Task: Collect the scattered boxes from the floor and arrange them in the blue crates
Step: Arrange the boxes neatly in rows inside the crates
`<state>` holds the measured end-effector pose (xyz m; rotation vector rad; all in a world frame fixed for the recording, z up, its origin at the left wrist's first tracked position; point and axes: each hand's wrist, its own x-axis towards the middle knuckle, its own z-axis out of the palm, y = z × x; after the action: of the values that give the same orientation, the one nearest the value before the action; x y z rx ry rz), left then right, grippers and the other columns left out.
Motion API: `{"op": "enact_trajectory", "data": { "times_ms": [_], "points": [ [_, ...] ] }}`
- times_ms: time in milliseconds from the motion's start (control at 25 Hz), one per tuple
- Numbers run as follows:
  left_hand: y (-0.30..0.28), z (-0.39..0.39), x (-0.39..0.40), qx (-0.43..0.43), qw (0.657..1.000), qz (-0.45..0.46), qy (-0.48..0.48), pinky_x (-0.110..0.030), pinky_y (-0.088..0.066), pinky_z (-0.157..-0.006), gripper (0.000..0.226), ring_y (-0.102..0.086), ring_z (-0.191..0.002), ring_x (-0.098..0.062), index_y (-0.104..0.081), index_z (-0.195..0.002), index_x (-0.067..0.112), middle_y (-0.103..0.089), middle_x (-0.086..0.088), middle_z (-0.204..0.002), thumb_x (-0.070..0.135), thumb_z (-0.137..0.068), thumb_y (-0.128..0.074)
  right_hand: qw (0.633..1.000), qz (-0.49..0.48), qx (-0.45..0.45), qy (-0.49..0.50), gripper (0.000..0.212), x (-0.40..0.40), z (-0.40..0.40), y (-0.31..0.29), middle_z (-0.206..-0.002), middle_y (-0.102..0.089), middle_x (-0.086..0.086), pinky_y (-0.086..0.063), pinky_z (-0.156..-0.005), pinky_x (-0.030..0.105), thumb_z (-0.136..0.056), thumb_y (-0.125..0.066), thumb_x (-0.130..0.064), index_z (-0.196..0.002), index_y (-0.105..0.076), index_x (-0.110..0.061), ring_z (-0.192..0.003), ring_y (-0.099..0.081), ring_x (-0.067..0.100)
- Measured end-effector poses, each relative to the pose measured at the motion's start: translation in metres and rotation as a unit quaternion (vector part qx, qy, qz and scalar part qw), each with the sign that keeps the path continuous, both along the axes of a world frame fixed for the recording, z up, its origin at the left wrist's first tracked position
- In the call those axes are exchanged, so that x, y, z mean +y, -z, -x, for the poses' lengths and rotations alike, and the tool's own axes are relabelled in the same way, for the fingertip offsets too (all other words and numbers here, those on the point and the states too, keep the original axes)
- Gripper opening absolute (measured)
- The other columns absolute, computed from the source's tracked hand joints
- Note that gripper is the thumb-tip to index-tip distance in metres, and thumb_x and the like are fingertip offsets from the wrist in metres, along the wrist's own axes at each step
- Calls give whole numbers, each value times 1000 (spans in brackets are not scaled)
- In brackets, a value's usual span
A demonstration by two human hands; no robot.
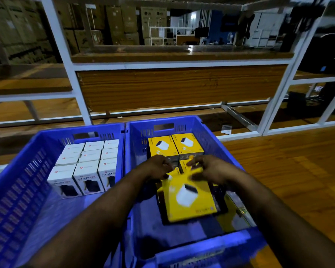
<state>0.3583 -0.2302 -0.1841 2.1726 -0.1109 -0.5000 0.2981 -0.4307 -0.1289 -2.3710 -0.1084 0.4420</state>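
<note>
1. You are over a wooden floor (290, 171), facing a white-framed rack (182, 65) with wooden shelves; stacked cartons (120, 22) fill the dim room behind it, and a small white item (226, 129) lies on the floor by the rack's foot.

2. Two blue crates sit side by side and touching on the floor: the left crate (17, 190) and the right crate (217, 136).

3. Both your arms reach into the right crate. Your left hand (158, 167) and right hand (208, 168) meet over the far edge of a yellow box (186, 198) that lies tilted near the crate's middle, its face up towards you.

4. Your left hand's fingers are curled at the box's far left corner and your right hand's fingers are bent at its far right corner. Blur hides the contact, so you cannot tell whether either hand actually grips the box.

5. Count in the right crate: two yellow boxes (174, 146) lie flat along the far wall, another shows partly between your hands, and the tilted one makes four in view. Something glossy lies at the right wall, too blurred to name.

6. Count in the left crate: nine white boxes (87, 171) stand in three rows of three against the far right corner.
</note>
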Motion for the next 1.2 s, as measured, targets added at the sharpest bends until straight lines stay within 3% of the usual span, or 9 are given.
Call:
{"op": "enact_trajectory", "data": {
  "times_ms": [120, 240, 360, 560, 680, 760, 880, 1000, 1200],
  "points": [
    [-11, 0, 1, -20, 994, 71, -84, -21, -42, -50, 41, -52, -49, -16, -54, -77, 8, -54, -12, -68, 41, -102, -50, 952, -240, -29, 189, 35, -7, -26, 6, -119, -65, 12, -55, -88, 41, -86, -73, -8, -120, -63, -10, -94, -65, 26],
    [-16, -3, 4, 51, 966, 197, -157, -32, -56, -58, 41, -63, -79, -30, -58, -101, 6, -60, -19, -97, 46, -97, -55, 866, -379, -44, 325, 23, -2, -42, 23, -119, -66, 20, -56, -86, 48, -89, -70, -8, -112, -65, -8, -93, -67, 34],
    [-14, -4, 5, 85, 935, 284, -193, -28, -59, -54, 37, -66, -89, -31, -58, -106, 3, -61, -22, -108, 37, -93, -66, 803, -470, -15, 366, 28, 4, -45, 33, -109, -67, 19, -55, -67, 36, -92, -64, -8, -120, -63, -2, -77, -65, 26],
    [-20, -6, 6, 5, 921, 320, -224, -21, -54, -52, 21, -62, -64, -12, -64, -94, 13, -68, -4, -84, 34, -95, -63, 867, -416, 98, 258, 27, 1, -34, 32, -107, -72, 17, -61, -64, 37, -92, -66, -24, -114, -65, -9, -88, -69, 27],
    [-22, -8, 7, -24, 915, 332, -229, -25, -51, -63, 34, -66, -78, -18, -67, -113, 10, -72, -9, -101, 39, -96, -61, 877, -423, 144, 178, 22, 7, -24, 29, -108, -73, 12, -60, -79, 42, -91, -68, -24, -110, -66, -13, -95, -70, 25],
    [-23, -10, 7, 3, 901, 360, -242, -30, -54, -72, 46, -67, -92, -25, -68, -112, 13, -73, -10, -105, 52, -97, -50, 893, -411, 95, 159, 24, 10, -26, 32, -110, -72, 14, -57, -85, 43, -89, -70, -18, -111, -66, -9, -96, -68, 27],
    [-25, -11, 11, 106, 862, 449, -209, -41, -55, -81, 79, -66, -104, -30, -66, -116, 11, -71, -13, -114, 74, -92, -26, 930, -323, -117, 131, 32, 7, -32, 34, -114, -62, 15, -53, -77, 42, -81, -71, 7, -103, -64, -15, -100, -60, 29],
    [-27, -1, 8, 171, 904, 374, -113, -44, -59, -82, 59, -69, -97, -27, -62, -121, 11, -74, -12, -105, 61, -93, -48, 937, -189, -268, 118, 47, 4, -32, 29, -128, -42, 2, -50, -86, 22, -78, -64, 16, -103, -66, -24, -121, -46, 15],
    [-26, 4, -1, 150, 919, 358, -75, -35, -60, -80, 59, -71, -94, -23, -62, -128, 9, -73, -13, -114, 39, -78, -74, 908, -308, -226, 172, 65, 6, -37, 32, -140, -53, 2, -52, -98, 47, -93, -52, 5, -144, -38, -34, -121, -58, 20]
  ]
}}
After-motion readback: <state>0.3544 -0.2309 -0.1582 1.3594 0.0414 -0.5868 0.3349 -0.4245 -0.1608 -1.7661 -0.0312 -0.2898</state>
